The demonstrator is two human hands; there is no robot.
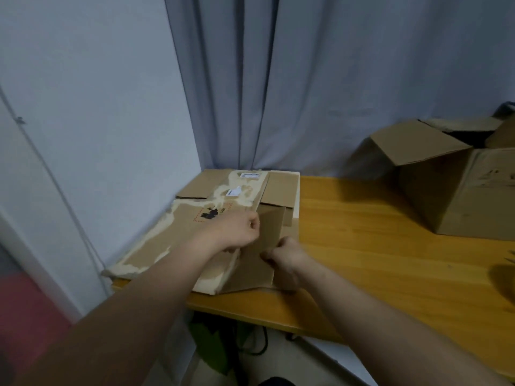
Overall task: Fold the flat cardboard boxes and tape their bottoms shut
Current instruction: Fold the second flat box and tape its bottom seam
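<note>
A flat cardboard box (167,240), its face torn and streaked with old tape, lies on top of a stack at the left end of the wooden table (376,260). My left hand (237,232) grips the right edge of its main panel with curled fingers. My right hand (284,254) pinches the brown side flap (256,263) right beside it, and the flap tilts up a little. Another flat box (278,188) with white labels lies beneath, toward the curtain.
A folded-up open box (451,185) stands at the far right of the table, flaps raised. Behind hangs a grey curtain (292,79); a white wall (97,107) is on the left. A dark object (505,277) shows at the right edge. Cables and something green lie under the table.
</note>
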